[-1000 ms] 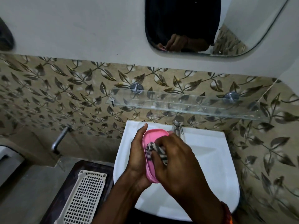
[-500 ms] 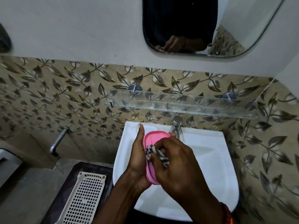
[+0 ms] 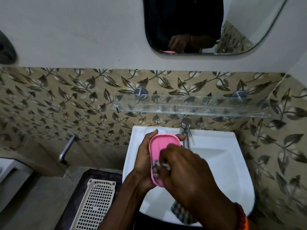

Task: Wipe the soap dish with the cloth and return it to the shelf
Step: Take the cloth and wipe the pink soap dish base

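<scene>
My left hand [image 3: 144,156] holds a pink oval soap dish [image 3: 163,144] over the white sink [image 3: 216,156], fingers wrapped round its far end. My right hand [image 3: 186,171] grips a checked cloth [image 3: 157,168] and presses it into the near half of the dish. A loose end of the cloth [image 3: 181,213] hangs below my right wrist. The glass shelf [image 3: 191,106] is fixed to the tiled wall just above the sink and carries nothing that I can see.
A chrome tap [image 3: 186,128] stands at the back of the sink, right behind the dish. A second tap [image 3: 66,150] juts from the wall at left. A white perforated basket [image 3: 94,203] lies on a dark surface lower left. A mirror [image 3: 207,25] hangs above.
My right hand has slid the cloth from the middle of the dish towards its near end. The dish now faces me more, and more of its pink inside shows.
</scene>
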Available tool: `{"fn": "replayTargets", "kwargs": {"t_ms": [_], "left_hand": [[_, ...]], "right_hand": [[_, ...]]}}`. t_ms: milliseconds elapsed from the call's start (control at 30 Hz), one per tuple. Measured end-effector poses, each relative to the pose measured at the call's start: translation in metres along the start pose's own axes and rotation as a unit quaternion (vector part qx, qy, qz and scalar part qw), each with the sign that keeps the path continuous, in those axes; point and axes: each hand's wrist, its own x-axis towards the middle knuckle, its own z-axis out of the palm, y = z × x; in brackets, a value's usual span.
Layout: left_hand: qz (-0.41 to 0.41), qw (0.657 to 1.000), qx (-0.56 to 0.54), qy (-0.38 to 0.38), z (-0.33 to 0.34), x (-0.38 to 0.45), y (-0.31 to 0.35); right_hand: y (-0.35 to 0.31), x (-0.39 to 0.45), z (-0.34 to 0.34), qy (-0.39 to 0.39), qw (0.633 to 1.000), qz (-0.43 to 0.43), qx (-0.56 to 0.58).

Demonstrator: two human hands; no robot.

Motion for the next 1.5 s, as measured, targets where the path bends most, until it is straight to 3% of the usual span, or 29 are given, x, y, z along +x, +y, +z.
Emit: {"fn": "replayTargets", "kwargs": {"t_ms": [100, 133, 367, 467, 567, 700, 800, 1000, 1100, 1167, 1233, 1367, 1500], "left_hand": [[0.022, 1.0, -0.011, -0.006, 0.009, 0.001, -0.009], [0.028, 0.999, -0.023, -0.002, 0.01, 0.001, -0.011], [0.007, 0.999, -0.033, -0.032, -0.001, 0.004, 0.004], [0.023, 0.998, -0.036, -0.047, 0.005, 0.004, 0.0], [0.05, 0.998, -0.034, -0.009, 0.007, 0.007, -0.005], [0.073, 0.996, 0.047, 0.0, 0.002, 0.008, 0.015], [0.086, 0.991, 0.101, 0.024, 0.005, 0.007, 0.026], [0.121, 0.982, 0.143, 0.015, 0.012, 0.002, 0.032], [0.156, 0.974, 0.158, 0.036, 0.017, 0.0, 0.032], [0.17, 0.973, 0.153, 0.04, 0.019, -0.002, 0.031], [0.188, 0.968, 0.157, 0.046, 0.019, -0.004, 0.031], [0.207, 0.963, 0.157, 0.067, 0.022, -0.007, 0.025], [0.212, 0.965, 0.113, 0.106, 0.022, -0.011, 0.02]], "right_hand": [[-0.005, 0.019, -0.006, 0.133, 0.991, 0.006, -0.021], [-0.007, 0.023, -0.004, 0.14, 0.99, 0.006, -0.016], [0.008, 0.005, 0.009, -0.003, 0.998, -0.06, 0.005], [0.005, 0.019, 0.002, 0.072, 0.996, -0.041, 0.034], [0.0, 0.028, 0.002, 0.146, 0.986, 0.011, 0.077], [0.009, 0.014, 0.014, 0.016, 0.992, 0.018, 0.125], [0.022, 0.01, 0.011, -0.029, 0.995, 0.021, 0.097], [0.025, 0.006, 0.015, 0.066, 0.996, -0.007, -0.055], [0.021, 0.002, 0.025, 0.072, 0.993, 0.05, 0.081], [0.019, 0.003, 0.025, 0.036, 0.953, 0.12, 0.277], [0.017, 0.001, 0.026, 0.028, 0.929, 0.131, 0.344], [0.024, -0.003, 0.026, 0.112, 0.979, 0.061, 0.16], [0.033, 0.0, 0.026, 0.2, 0.979, 0.016, 0.026]]}}
